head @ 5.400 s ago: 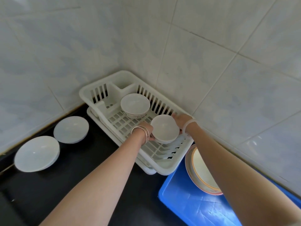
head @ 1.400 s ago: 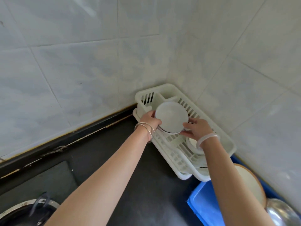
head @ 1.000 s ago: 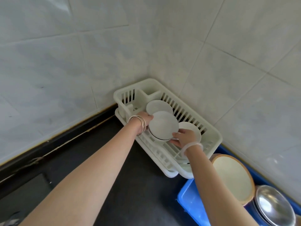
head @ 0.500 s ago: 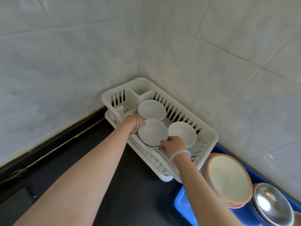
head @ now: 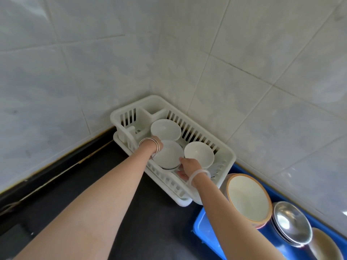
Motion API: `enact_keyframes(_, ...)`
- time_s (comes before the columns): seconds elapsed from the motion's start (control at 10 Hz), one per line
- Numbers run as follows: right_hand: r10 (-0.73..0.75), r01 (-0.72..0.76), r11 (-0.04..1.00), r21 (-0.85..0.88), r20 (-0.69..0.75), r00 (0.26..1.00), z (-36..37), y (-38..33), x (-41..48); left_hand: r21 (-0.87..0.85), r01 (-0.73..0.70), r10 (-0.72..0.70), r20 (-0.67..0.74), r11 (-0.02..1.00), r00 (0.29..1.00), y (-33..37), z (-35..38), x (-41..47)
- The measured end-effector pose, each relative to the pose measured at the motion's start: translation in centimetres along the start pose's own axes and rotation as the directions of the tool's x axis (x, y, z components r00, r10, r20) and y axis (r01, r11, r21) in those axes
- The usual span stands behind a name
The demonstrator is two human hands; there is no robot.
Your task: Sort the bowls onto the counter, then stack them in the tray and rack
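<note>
The left grip [head: 157,145] and right grip [head: 187,165] each clasped 1 side of the near bowl [head: 169,153], low in the white rack [head: 231,156] on the dark bench [head: 161,222], just beside the right bowl [head: 199,153] and the far bowl [head: 166,129].

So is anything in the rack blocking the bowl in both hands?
Nothing visible does. The held bowl, between the left hand and right hand, is low in the rack; the back bowl and right bowl stand beside it. The spot beneath is hidden.
</note>
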State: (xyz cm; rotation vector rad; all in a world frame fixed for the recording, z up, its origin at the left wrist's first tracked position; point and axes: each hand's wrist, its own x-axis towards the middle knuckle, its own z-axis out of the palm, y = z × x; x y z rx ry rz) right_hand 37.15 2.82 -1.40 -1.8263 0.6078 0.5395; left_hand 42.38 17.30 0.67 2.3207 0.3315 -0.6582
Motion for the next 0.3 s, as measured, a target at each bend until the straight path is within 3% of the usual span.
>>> enact_keyframes(0.1,0.039,-0.041,0.997,0.062,0.019,0.999,-0.3,-0.1,-1.0,-0.014,-0.028,0.027,-0.047,1.0,0.999,-0.4,0.4,-0.6)
enact_keyframes(0.2,-0.039,0.035,0.991,0.132,0.028,0.999,-1.7,-1.4,-4.1,-0.116,-0.065,0.051,-0.121,0.991,0.991,-0.3,-0.3,-1.3)
enact_keyframes(0.3,-0.315,0.324,0.906,0.271,-0.075,0.946,-5.4,-3.3,-8.6,-0.082,-0.101,0.077,-0.261,0.991,0.962,-1.1,0.1,-2.8)
